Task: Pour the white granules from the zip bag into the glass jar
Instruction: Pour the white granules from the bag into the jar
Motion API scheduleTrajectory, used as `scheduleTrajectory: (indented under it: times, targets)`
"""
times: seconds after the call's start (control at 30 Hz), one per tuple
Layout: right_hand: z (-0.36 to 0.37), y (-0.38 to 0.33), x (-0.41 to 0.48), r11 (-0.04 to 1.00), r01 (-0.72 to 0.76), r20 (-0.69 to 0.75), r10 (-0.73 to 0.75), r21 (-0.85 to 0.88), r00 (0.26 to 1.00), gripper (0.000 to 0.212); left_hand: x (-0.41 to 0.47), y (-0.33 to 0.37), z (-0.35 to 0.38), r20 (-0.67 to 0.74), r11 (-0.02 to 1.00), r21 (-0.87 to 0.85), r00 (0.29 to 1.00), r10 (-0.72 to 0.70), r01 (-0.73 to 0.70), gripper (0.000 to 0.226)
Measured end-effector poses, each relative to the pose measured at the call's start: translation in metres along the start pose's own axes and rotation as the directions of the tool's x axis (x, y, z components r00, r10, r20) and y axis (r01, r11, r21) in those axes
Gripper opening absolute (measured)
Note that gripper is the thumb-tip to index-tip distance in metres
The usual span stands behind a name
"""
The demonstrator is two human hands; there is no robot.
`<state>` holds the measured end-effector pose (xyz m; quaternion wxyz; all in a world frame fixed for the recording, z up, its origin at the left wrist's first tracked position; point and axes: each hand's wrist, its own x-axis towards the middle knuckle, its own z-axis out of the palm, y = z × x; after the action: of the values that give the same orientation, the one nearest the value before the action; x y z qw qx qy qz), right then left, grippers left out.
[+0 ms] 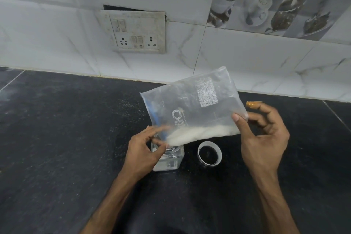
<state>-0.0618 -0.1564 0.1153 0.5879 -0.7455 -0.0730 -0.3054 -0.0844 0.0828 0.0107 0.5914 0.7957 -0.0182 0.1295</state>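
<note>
A clear zip bag (191, 104) is held tilted above the black counter, its zip end down at the left. White granules (199, 132) lie along its lower edge and run toward the mouth. My left hand (144, 148) pinches the bag's mouth right over the square glass jar (169, 159), which stands on the counter and is partly hidden by that hand. My right hand (264, 135) pinches the bag's lower right corner between thumb and fingers. A bandage wraps one right fingertip.
The jar's round lid (209, 154) lies open side up on the black counter (57, 138), just right of the jar. White grains speckle the counter at the left. A tiled wall with a switch and socket plate (137, 32) rises behind.
</note>
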Motion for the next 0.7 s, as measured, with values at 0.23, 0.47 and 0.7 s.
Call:
scheduleTrajectory:
  times: [0.23,0.47,0.7]
  targets:
    - [0.0017,0.0021,0.0005,1.0,-0.001,0.005,0.001,-0.002,1.0,0.036,0.0002,0.0,-0.0011,-0.006,1.0,0.013,1.0,0.005,-0.004,0.057]
    - [0.0016,0.0044,0.0,1.0,0.011,-0.005,-0.011,-0.005,1.0,0.034,-0.0005,0.0035,-0.0007,-0.006,1.0,0.019,1.0,0.021,-0.02,0.058]
    - [0.001,0.0053,-0.0016,1.0,0.017,-0.004,-0.017,-0.018,1.0,0.034,0.0,0.0011,-0.0004,0.0,1.0,0.014,1.0,0.018,-0.018,0.059]
